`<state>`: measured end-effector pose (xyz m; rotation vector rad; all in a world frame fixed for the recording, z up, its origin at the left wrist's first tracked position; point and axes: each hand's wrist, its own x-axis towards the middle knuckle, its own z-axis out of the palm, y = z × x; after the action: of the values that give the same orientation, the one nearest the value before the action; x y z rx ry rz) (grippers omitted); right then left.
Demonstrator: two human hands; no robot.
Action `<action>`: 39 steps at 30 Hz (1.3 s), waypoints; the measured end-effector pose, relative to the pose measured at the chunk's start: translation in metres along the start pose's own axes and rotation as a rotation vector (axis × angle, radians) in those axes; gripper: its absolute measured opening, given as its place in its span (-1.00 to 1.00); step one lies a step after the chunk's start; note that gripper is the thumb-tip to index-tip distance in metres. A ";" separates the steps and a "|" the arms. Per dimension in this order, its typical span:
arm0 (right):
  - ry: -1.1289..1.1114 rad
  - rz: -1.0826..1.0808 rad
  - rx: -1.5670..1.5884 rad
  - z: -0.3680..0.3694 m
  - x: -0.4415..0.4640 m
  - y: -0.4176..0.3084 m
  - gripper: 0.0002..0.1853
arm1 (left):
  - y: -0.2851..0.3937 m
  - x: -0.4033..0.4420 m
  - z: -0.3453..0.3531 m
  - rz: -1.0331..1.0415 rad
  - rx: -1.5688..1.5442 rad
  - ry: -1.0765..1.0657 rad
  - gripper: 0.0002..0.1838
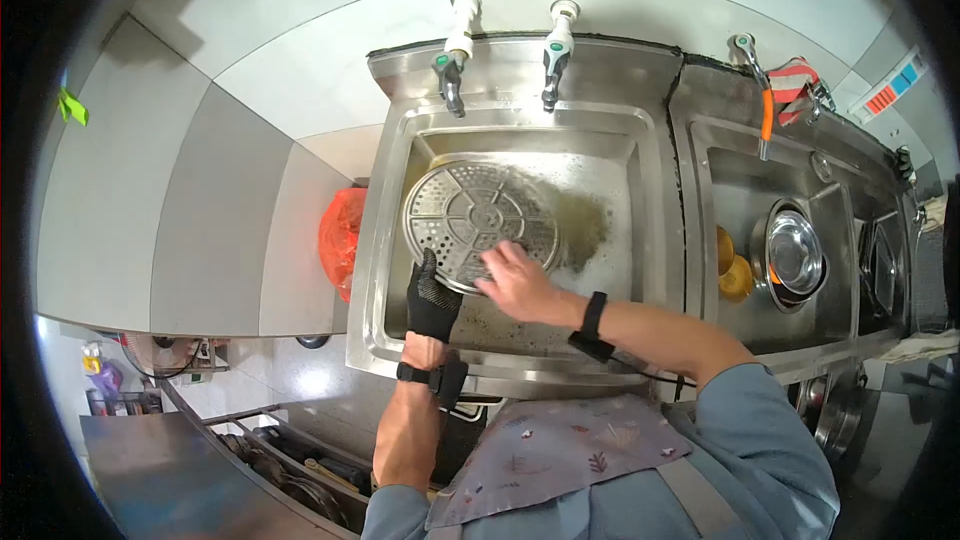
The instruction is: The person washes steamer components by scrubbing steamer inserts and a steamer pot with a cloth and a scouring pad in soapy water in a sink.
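A round perforated metal steamer rack (487, 217) is held in the left part of the large steel sink (655, 230), with soapy, dirty water around it. My left hand (432, 305), in a black glove, grips the rack's near left rim, thumb over the top edge. My bare right hand (517, 285) is over the rack's near right side, fingers bent down toward its surface and slightly blurred. Whatever may be under those fingers is hidden. A dark murky patch (582, 230) shows in the water right of the rack.
Two taps, a left one (453, 65) and a right one (556, 55), stand behind the sink. The neighbouring basin (735, 175) contains stacked metal bowls (795, 252) and yellow bowls (737, 278). An orange-red plastic bag (343, 240) is beside the sink's left wall. An open drawer (290, 465) lies lower left.
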<state>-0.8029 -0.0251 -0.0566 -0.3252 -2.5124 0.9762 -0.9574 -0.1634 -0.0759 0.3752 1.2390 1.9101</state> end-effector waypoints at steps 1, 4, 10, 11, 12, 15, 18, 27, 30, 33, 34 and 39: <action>-0.020 -0.045 -0.050 -0.004 -0.006 0.013 -0.52 | 0.025 -0.017 0.014 0.142 0.570 0.047 -0.58; -0.006 0.114 -0.142 -0.026 -0.010 0.051 -0.49 | 0.017 -0.012 -0.016 -0.035 -0.046 0.043 -0.63; 0.002 0.689 -0.137 -0.080 0.017 0.108 -0.39 | 0.037 -0.042 -0.010 -0.076 -0.185 0.123 -0.61; -0.031 0.728 -0.119 -0.086 0.022 0.116 -0.34 | 0.026 -0.041 -0.027 -0.002 -0.061 0.064 -0.60; -0.024 0.727 -0.121 -0.095 0.022 0.108 -0.34 | 0.015 -0.039 -0.044 0.078 0.059 0.014 -0.59; 0.049 0.693 0.430 -0.119 0.019 0.088 -0.34 | 0.034 -0.048 -0.027 -0.089 -0.287 0.084 -0.59; 0.078 0.729 0.835 -0.123 0.017 0.098 -0.37 | 0.047 -0.057 -0.018 -0.078 -0.153 0.121 -0.56; 0.092 0.629 0.962 -0.154 0.009 0.062 -0.53 | 0.040 -0.046 -0.029 -0.142 -0.244 0.145 -0.51; 0.145 0.638 0.942 -0.152 0.008 0.064 -0.55 | 0.041 -0.046 -0.017 -0.024 -0.150 0.132 -0.48; 0.146 0.638 0.971 -0.153 0.004 0.067 -0.54 | 0.042 -0.048 -0.021 -0.090 -0.121 0.171 -0.45; 0.119 0.628 1.009 -0.154 0.003 0.067 -0.52 | 0.041 -0.048 -0.024 -0.112 -0.110 0.183 -0.44; 0.142 0.664 1.039 -0.153 -0.001 0.060 -0.55 | 0.044 -0.054 -0.023 -0.023 -0.052 0.040 -0.46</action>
<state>-0.7273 0.1074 0.0036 -0.8385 -1.4530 2.2165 -0.9588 -0.2273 -0.0396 0.2955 1.2114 1.9347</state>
